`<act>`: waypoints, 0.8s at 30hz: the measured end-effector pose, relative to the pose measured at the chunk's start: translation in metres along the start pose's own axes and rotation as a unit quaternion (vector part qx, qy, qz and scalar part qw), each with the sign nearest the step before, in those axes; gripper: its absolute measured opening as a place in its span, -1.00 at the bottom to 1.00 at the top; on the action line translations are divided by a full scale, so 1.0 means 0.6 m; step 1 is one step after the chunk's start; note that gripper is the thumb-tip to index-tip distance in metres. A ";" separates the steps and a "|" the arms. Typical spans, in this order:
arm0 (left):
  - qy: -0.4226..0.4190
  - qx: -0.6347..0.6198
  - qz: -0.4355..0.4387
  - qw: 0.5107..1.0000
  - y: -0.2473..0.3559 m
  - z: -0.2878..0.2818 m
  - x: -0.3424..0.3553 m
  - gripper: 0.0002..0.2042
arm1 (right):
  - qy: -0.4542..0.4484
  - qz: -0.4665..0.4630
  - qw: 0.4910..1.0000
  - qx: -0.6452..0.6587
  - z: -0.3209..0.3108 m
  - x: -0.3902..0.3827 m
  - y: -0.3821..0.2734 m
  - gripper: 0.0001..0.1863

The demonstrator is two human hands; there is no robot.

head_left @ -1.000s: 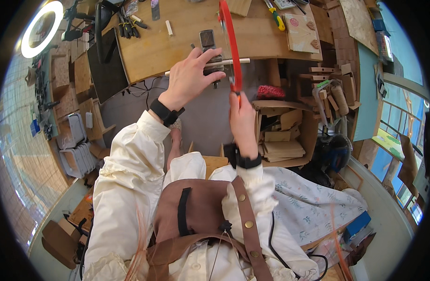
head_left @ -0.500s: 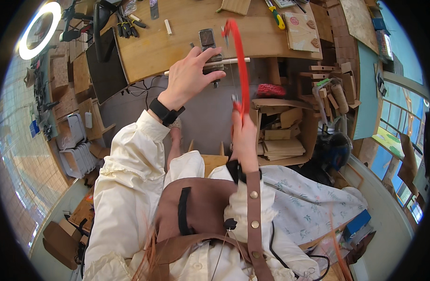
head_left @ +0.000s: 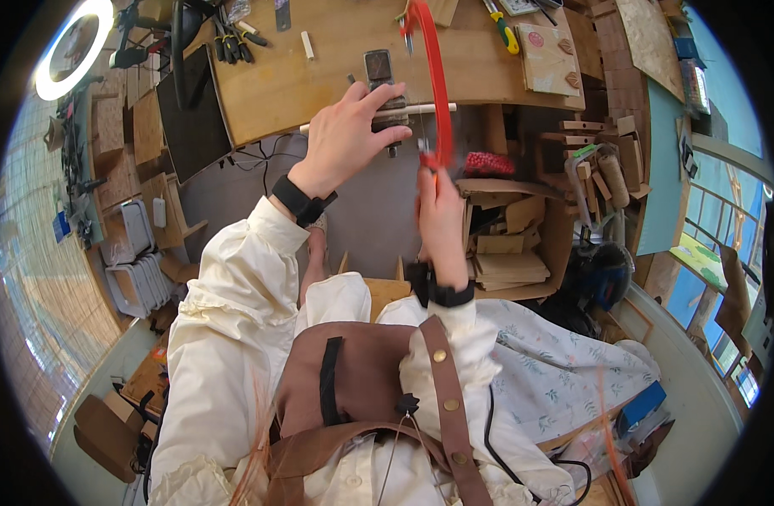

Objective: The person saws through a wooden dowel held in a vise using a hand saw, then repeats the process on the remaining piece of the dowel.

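My left hand [head_left: 346, 135] presses on and grips a pale wooden dowel [head_left: 442, 108], lying across a dark metal clamp [head_left: 378, 69] at the bench's front edge. Its thumb and fingertips rest over the dowel and clamp. My right hand [head_left: 439, 215] is closed round the handle of a red-framed saw [head_left: 438, 72], held upright in the picture just right of the clamp. The saw's thin blade crosses the dowel near its right end; whether it has cut in is too small to tell. A short pale stick [head_left: 308, 45] lies loose on the bench behind.
The wooden bench [head_left: 277, 93] carries pliers [head_left: 228, 44], a yellow-handled tool [head_left: 507, 35] and boards [head_left: 547, 67]. A dark panel [head_left: 185, 126] stands left. Below right are a cardboard box of offcuts [head_left: 505, 244] and a red patterned bundle [head_left: 488, 163]. A ring light [head_left: 51, 88] glows upper left.
The saw and my right hand came back toward me, shifting slightly right, and have since moved forward again along the cut line. My left hand stays on the dowel.
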State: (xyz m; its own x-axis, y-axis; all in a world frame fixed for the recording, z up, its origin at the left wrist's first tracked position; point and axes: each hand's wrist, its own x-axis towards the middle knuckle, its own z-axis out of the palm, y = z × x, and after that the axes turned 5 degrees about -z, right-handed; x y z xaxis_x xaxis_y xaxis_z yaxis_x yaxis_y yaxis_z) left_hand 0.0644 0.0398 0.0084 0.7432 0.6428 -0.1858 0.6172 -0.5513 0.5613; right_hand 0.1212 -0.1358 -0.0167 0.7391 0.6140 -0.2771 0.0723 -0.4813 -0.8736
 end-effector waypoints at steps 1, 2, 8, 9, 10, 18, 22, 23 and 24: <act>0.007 -0.016 0.009 1.000 0.003 0.002 0.001 -0.47 | 0.002 0.003 1.000 -0.002 -0.005 0.005 0.000 -0.66; 0.003 -0.019 0.011 1.000 0.005 0.006 -0.002 -0.47 | -0.014 0.020 1.000 0.008 -0.012 0.007 0.000 -0.66; 0.005 0.010 -0.002 1.000 -0.002 -0.002 -0.007 -0.53 | -0.002 0.005 1.000 -0.012 -0.018 -0.068 0.009 -0.62; 0.016 0.005 0.017 1.000 -0.002 0.002 -0.006 -0.51 | -0.022 0.038 0.999 -0.010 -0.020 -0.044 -0.010 -0.63; 0.030 0.003 0.037 0.999 -0.002 0.005 -0.004 -0.49 | -0.031 0.035 0.999 -0.023 -0.017 -0.005 -0.024 -0.63; 0.107 0.017 0.082 0.991 -0.013 0.015 -0.006 -0.50 | -0.036 0.079 0.996 -0.023 -0.031 -0.082 -0.004 -0.67; 0.201 -0.030 0.137 0.970 0.000 0.032 0.002 -0.56 | -0.044 0.064 0.997 -0.015 -0.013 0.004 -0.028 -0.68; 0.195 -0.035 0.141 0.970 0.013 0.041 0.007 -0.56 | -0.037 0.070 0.997 -0.017 -0.018 -0.002 -0.022 -0.68; 0.189 0.000 0.154 0.970 0.020 0.044 0.008 -0.62 | -0.040 0.071 0.997 -0.007 -0.012 -0.013 -0.015 -0.69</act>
State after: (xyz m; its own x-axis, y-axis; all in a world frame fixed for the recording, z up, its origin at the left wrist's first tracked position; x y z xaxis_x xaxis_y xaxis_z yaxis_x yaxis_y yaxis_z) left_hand 0.0824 0.0224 -0.0072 0.7445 0.5964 0.3001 0.3804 -0.7484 0.5434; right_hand 0.1196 -0.1409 -0.0036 0.6867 0.5862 -0.4299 -0.0202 -0.5758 -0.8174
